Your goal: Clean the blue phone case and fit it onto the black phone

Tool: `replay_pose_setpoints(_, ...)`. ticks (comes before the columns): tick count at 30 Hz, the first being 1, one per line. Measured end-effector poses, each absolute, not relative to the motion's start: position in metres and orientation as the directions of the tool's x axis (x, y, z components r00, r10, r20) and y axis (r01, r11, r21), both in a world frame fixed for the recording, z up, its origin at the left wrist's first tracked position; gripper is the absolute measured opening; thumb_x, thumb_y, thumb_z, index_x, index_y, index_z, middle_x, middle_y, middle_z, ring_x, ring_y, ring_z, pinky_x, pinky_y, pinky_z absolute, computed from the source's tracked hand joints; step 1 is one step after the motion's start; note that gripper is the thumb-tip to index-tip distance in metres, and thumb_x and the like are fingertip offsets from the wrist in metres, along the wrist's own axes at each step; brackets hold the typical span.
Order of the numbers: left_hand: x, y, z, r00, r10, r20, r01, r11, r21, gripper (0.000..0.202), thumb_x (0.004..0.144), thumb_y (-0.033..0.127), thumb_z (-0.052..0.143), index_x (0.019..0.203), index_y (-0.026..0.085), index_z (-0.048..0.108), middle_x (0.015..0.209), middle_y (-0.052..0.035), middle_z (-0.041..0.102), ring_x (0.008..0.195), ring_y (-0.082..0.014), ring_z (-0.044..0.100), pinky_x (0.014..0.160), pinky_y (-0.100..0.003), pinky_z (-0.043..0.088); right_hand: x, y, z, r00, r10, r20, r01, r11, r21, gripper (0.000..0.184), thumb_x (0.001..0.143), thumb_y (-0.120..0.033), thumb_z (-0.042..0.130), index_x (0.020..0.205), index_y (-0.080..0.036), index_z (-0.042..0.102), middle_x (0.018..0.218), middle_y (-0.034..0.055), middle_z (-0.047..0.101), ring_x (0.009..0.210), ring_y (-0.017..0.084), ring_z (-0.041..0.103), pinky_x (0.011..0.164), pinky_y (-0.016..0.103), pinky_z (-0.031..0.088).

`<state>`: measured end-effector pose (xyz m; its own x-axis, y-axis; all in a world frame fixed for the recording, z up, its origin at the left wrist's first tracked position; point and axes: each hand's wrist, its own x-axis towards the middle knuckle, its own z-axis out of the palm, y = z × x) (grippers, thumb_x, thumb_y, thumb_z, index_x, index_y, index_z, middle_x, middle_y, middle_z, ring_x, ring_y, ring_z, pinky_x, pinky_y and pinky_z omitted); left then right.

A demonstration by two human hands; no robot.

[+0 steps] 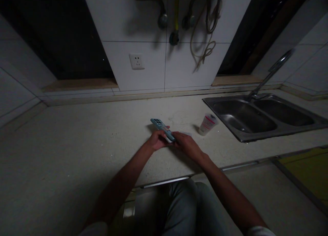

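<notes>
A smartphone in a blue-green case (162,127) is held above the counter, tilted, its camera end pointing up and to the left. My left hand (156,140) is closed around the phone's lower left side. At the phone's lower right end, my right hand (185,142) is closed on it, with its fingers partly hidden. Something pale, perhaps a thin sheet, shows just behind my right hand; I cannot make out what it is. To the right of my hands stands a translucent cup with a pink band (207,124).
The pale countertop (77,137) runs along the tiled wall. A double steel sink (243,137) with a tall faucet (273,70) is set in at the right. A wall socket (136,61), hanging hoses and a looped cord (203,55) are behind. The counter's front edge is close to my legs.
</notes>
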<state>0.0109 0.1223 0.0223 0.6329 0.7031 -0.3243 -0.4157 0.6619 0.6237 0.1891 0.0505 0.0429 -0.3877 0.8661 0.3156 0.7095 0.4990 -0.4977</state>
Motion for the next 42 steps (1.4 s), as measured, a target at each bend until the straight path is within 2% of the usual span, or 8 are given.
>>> replay_pose_setpoints(4, 0.010, 0.120, 0.024, 0.651, 0.694, -0.308, -0.381, 0.650, 0.658, 0.084, 0.052, 0.004, 0.055, 0.133, 0.023, 0.054, 0.094, -0.0021, 0.070, 0.084, -0.0215, 0.067, 0.091, -0.051, 0.051, 0.194, 0.049, 0.041, -0.419, 0.849, 0.323, 0.743, 0.525, -0.416, 0.041, 0.086, -0.005, 0.058, 0.126, -0.016, 0.063, 0.128, 0.0177, 0.068, 0.114, 0.027, 0.068, 0.099, 0.042, 0.054)
replay_pose_setpoints(10, 0.009, 0.120, 0.027, 0.638, 0.715, -0.286, -0.392, 0.622, 0.678, 0.086, 0.050, 0.000, 0.055, 0.133, 0.023, 0.059, 0.093, -0.0018, 0.071, 0.085, -0.0184, 0.065, 0.094, -0.043, 0.050, 0.198, 0.053, 0.035, -0.440, 0.828, 0.347, 0.761, 0.549, -0.346, 0.046, 0.088, -0.008, 0.058, 0.133, -0.016, 0.060, 0.133, 0.0180, 0.066, 0.119, 0.027, 0.066, 0.100, 0.043, 0.055)
replay_pose_setpoints(15, 0.004, 0.122, 0.026, 0.660, 0.689, -0.300, -0.356, 0.638, 0.683, 0.077, 0.052, -0.001, 0.055, 0.125, 0.020, 0.064, 0.097, -0.0044, 0.072, 0.087, -0.0195, 0.065, 0.091, -0.041, 0.049, 0.198, 0.051, 0.022, -0.402, 0.823, 0.401, 0.764, 0.543, -0.349, 0.047, 0.089, -0.011, 0.058, 0.135, -0.016, 0.058, 0.136, 0.0176, 0.065, 0.122, 0.027, 0.065, 0.103, 0.045, 0.054)
replay_pose_setpoints(19, 0.002, 0.125, 0.024, 0.708, 0.640, -0.298, -0.319, 0.666, 0.674, 0.062, 0.054, -0.004, 0.056, 0.112, 0.016, 0.067, 0.097, -0.0071, 0.072, 0.089, -0.0218, 0.065, 0.093, -0.045, 0.048, 0.202, 0.050, 0.018, -0.434, 0.800, 0.414, 0.758, 0.573, -0.312, 0.044, 0.088, -0.014, 0.061, 0.132, -0.019, 0.060, 0.133, 0.0161, 0.067, 0.119, 0.028, 0.067, 0.110, 0.053, 0.047)
replay_pose_setpoints(25, 0.002, 0.126, 0.027, 0.766, 0.564, -0.307, -0.242, 0.696, 0.676, 0.052, 0.056, -0.002, 0.056, 0.104, 0.014, 0.066, 0.094, -0.0080, 0.072, 0.090, -0.0239, 0.067, 0.094, -0.048, 0.048, 0.205, 0.046, 0.020, -0.432, 0.819, 0.377, 0.779, 0.550, -0.302, 0.041, 0.092, -0.018, 0.060, 0.132, -0.018, 0.060, 0.131, 0.0171, 0.069, 0.109, 0.027, 0.072, 0.086, 0.036, 0.060)
replay_pose_setpoints(33, -0.002, 0.127, 0.027, 0.759, 0.584, -0.288, -0.236, 0.659, 0.714, 0.055, 0.054, -0.001, 0.058, 0.107, 0.012, 0.067, 0.098, -0.0105, 0.074, 0.099, -0.0251, 0.068, 0.091, -0.040, 0.052, 0.203, 0.048, 0.023, -0.448, 0.802, 0.395, 0.785, 0.564, -0.255, 0.038, 0.092, -0.013, 0.058, 0.130, -0.016, 0.062, 0.129, 0.0181, 0.070, 0.111, 0.028, 0.072, 0.088, 0.038, 0.060)
replay_pose_setpoints(40, 0.002, 0.125, 0.028, 0.804, 0.491, -0.335, -0.168, 0.729, 0.663, 0.053, 0.053, 0.001, 0.053, 0.102, 0.016, 0.065, 0.091, -0.0085, 0.075, 0.093, -0.0274, 0.070, 0.093, -0.054, 0.053, 0.210, 0.044, 0.032, -0.448, 0.830, 0.331, 0.792, 0.541, -0.284, 0.033, 0.095, -0.021, 0.057, 0.128, -0.015, 0.063, 0.122, 0.0176, 0.073, 0.102, 0.029, 0.074, 0.087, 0.040, 0.060)
replay_pose_setpoints(42, 0.004, 0.124, 0.028, 0.805, 0.472, -0.359, -0.149, 0.747, 0.648, 0.048, 0.054, 0.004, 0.053, 0.099, 0.016, 0.065, 0.089, -0.0088, 0.074, 0.090, -0.0270, 0.070, 0.091, -0.054, 0.053, 0.212, 0.044, 0.033, -0.458, 0.828, 0.324, 0.779, 0.549, -0.302, 0.032, 0.097, -0.022, 0.054, 0.128, -0.016, 0.063, 0.123, 0.0165, 0.073, 0.104, 0.028, 0.074, 0.089, 0.040, 0.060)
